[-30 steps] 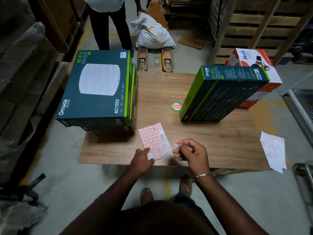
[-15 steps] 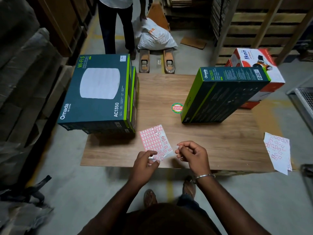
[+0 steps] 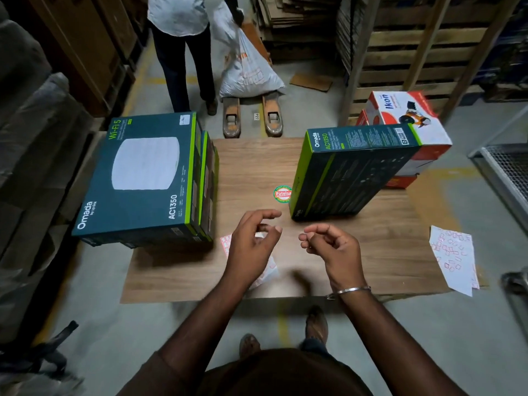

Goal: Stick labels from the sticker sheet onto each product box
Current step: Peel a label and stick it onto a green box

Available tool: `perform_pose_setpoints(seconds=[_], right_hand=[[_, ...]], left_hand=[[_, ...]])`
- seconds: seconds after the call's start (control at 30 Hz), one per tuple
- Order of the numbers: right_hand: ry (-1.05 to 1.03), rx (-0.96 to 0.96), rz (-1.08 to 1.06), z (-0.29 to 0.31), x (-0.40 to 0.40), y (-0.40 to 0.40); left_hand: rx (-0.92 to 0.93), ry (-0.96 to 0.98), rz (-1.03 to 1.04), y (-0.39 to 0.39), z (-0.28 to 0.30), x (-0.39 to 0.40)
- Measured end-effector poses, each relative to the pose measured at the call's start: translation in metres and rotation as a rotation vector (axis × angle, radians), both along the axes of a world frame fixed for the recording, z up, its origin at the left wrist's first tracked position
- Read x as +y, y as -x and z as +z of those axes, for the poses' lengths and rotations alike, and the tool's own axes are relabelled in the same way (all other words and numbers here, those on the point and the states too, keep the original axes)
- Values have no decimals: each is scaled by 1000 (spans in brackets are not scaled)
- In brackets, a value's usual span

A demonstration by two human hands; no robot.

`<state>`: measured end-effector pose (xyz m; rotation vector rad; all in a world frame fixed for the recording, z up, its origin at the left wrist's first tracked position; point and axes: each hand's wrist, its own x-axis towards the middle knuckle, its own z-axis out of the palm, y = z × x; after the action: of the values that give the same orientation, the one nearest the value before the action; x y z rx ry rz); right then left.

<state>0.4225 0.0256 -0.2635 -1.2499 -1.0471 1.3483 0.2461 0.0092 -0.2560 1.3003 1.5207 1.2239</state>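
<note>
Both hands are hovering above the near half of the wooden table (image 3: 257,155), close to each other but not touching. The left hand (image 3: 251,247) is curling its fingers loosely, thumb and forefinger parted, with a small white scrap showing between the fingertips; whether it is actually pinching that scrap cannot be told through the blur. The right hand (image 3: 331,247) is holding its thumb and forefinger together on a small pale label (image 3: 303,235), the other fingers curled in behind; a metal bangle (image 3: 350,290) is sitting on its wrist.

The sticker sheet (image 3: 225,244) is lying flat on the table near the near edge, mostly hidden under the left hand and forearm, its red-framed labels peeking out at either side. A stack of Omada boxes (image 3: 137,178) is lying flat at the table's left edge, overhanging it. Another Omada box (image 3: 351,170) is standing on its long edge toward the right, with a red-and-white Ikon box (image 3: 405,115) touching it behind, at the far right corner. A round Patelsa sticker (image 3: 282,194) is sitting on the wood just left of the upright box. A used backing sheet (image 3: 454,258) is drooping over the table's right edge.

Beyond the far edge, a second person (image 3: 183,38) is standing beside a white sack (image 3: 248,72) resting on pallet-jack forks (image 3: 251,117).
</note>
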Motion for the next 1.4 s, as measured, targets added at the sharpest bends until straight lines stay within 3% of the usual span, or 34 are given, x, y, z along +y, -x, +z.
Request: perform_pose_setpoints(seconds=[0.17, 0.4, 0.6, 0.73, 1.0, 1.2, 1.4], right_hand=[[-129, -67, -6, 21, 10, -24], [-231, -123, -67, 44, 31, -66], [-227, -118, -93, 49, 54, -96], [-283, -208, -69, 58, 73, -117], [-402, -352, -2, 80, 122, -156], [-507, -469, 161, 95, 156, -164], [-654, -670, 296, 106, 179, -155]], left_hand=[[109, -170, -27, -21, 32, 28], [448, -474, -124, -51, 71, 86], [860, -348, -203, -79, 91, 147], [1016, -273, -259, -92, 90, 175], [939, -325, -176, -98, 74, 181], [798, -348, -149, -97, 64, 180], [782, -284, -87, -102, 68, 180]])
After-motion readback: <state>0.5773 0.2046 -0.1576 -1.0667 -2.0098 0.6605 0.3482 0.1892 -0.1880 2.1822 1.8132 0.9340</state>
